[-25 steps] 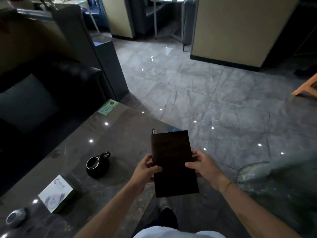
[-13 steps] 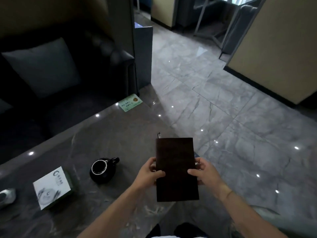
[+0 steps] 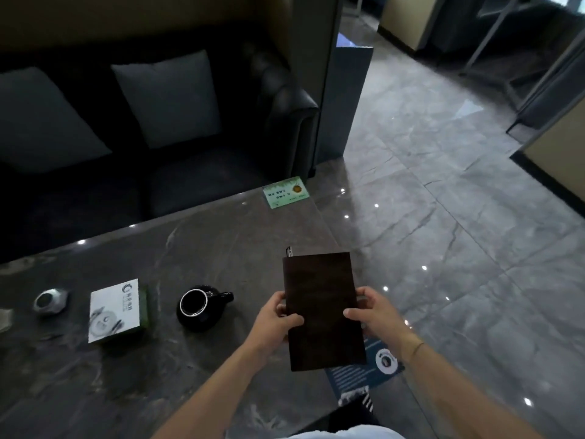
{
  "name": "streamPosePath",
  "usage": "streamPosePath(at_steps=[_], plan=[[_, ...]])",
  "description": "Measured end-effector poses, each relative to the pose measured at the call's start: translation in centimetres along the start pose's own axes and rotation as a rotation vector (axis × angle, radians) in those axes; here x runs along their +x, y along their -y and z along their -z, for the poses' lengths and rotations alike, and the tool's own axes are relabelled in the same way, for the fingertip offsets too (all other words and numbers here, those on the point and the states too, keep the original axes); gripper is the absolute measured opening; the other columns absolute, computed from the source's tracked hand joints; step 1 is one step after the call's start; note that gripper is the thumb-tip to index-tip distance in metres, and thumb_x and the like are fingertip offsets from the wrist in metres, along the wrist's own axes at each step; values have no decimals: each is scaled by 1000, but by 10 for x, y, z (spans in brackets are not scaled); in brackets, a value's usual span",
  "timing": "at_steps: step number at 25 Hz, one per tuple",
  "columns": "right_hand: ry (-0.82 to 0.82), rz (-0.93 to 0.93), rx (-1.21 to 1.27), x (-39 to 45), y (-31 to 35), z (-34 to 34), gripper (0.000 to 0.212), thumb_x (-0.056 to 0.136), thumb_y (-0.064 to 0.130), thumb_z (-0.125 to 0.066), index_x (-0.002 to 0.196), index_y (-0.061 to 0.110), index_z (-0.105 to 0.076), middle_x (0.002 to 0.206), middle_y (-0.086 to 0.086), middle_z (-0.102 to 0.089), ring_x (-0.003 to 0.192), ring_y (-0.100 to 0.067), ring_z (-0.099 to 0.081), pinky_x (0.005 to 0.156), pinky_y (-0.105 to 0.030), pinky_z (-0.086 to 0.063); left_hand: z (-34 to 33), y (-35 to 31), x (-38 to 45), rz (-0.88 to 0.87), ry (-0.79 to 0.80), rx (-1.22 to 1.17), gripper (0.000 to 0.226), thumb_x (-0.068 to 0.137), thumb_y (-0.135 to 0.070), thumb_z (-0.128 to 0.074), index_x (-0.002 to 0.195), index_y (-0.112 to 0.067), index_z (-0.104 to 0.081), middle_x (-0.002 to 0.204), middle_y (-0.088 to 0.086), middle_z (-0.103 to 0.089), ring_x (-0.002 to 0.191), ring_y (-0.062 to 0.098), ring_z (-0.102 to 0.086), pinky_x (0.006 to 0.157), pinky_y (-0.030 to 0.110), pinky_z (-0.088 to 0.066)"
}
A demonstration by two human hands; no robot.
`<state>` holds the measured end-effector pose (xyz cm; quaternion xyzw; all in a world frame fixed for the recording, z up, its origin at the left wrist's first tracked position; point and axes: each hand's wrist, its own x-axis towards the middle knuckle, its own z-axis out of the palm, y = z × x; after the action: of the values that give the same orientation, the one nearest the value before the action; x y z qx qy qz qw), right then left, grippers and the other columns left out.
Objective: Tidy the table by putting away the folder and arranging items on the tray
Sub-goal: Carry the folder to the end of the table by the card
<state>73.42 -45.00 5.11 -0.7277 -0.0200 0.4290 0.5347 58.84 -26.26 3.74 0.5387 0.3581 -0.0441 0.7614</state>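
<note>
Folder [image 3: 323, 308]: held up flat, right of the black cup [image 3: 197, 308].
Left hand [image 3: 274, 324]: folder's left edge is gripped, thumb on top.
Right hand [image 3: 378, 318]: folder's right edge is gripped the same way.

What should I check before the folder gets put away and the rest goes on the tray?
1. Folder gripped at both side edges by left hand and right hand: ok.
2. Folder closed: ok; a pen clip sticks out at its top.
3. Place to stow the folder: cannot tell.
4. Tray in view: not ok, none visible.
5. Black cup upright on the table, apart from the hands: ok.
6. White box and small grey round thing lie untouched, still to be arranged: ok.
</note>
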Motion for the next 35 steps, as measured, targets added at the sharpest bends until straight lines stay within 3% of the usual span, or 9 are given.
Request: streamPosePath(at_steps=[3, 7, 17, 21, 25, 27, 29, 32, 35], plan=[[74, 0, -97, 23, 14, 23, 27, 80, 0, -73, 101, 12, -62, 93, -10, -71, 79, -20, -72, 61, -29, -56, -25, 1, 6, 10, -107, -48, 41, 81, 4, -65, 111, -23, -59, 102, 13, -67, 84, 22, -70, 62, 30, -55], [171, 55, -216, 45, 29, 53, 27, 78, -5, -73, 99, 6, -61, 94, -15, -68, 84, -24, -67, 80, -40, -55, -61, 3, 14, 21, -221, -122, 42, 81, 3, -67, 112, -24, -60, 96, 8, -70, 81, 20, -72, 61, 32, -57], [287, 6, -355, 93, 48, 77, 22, 81, 1, -73, 93, 15, -61, 95, -8, -67, 86, -24, -68, 69, -40, -59, -100, -4, 35, 84, -424, -123, 40, 84, -3, -67, 116, -24, -56, 109, 5, -67, 93, 17, -69, 60, 23, -56], [254, -16, -442, 121, 43, 67, 23, 78, 12, -76, 91, 23, -62, 97, -2, -70, 88, -20, -69, 71, -39, -60, -86, -10, 58, 108, -459, -61, 39, 83, -3, -67, 115, -22, -56, 111, 3, -66, 97, 16, -67, 65, 25, -55], [187, -53, -479, 154, 48, 48, 21, 78, 15, -76, 91, 26, -62, 97, 2, -70, 91, -20, -68, 84, -48, -58, -62, -19, 92, 135, -466, -12, 38, 81, -2, -68, 110, -24, -58, 106, -2, -67, 95, 14, -67, 67, 26, -56], [149, -52, -507, 171, 53, 37, 20, 78, 16, -75, 88, 28, -61, 92, 4, -70, 90, -18, -68, 82, -42, -58, -50, -24, 112, 149, -487, 29, 37, 78, -1, -69, 106, -23, -59, 102, -2, -68, 92, 13, -68, 72, 30, -57], [114, -32, -561, 186, 58, 28, 20, 79, 18, -75, 87, 29, -60, 88, 8, -69, 88, -15, -67, 72, -27, -53, -40, -28, 131, 162, -514, 88, 37, 75, -1, -71, 104, -22, -60, 98, -3, -69, 89, 11, -67, 78, 31, -57], [76, -21, -621, 205, 61, 16, 28, 82, 20, -73, 107, 23, -61, 99, 3, -69, 87, -11, -63, 79, -25, -48, -27, -32, 154, 179, -541, 185, 38, 72, -6, -73, 104, -23, -60, 99, -6, -70, 91, 10, -65, 82, 29, -53], [15, 10, -723, 215, 66, 6, 39, 86, 22, -69, 124, 18, -58, 116, -3, -68, 104, -21, -63, 90, -32, -49, -19, -34, 171, 192, -558, 270, 40, 70, -12, -73, 106, -23, -60, 101, -5, -68, 94, 13, -65, 81, 26, -51]])
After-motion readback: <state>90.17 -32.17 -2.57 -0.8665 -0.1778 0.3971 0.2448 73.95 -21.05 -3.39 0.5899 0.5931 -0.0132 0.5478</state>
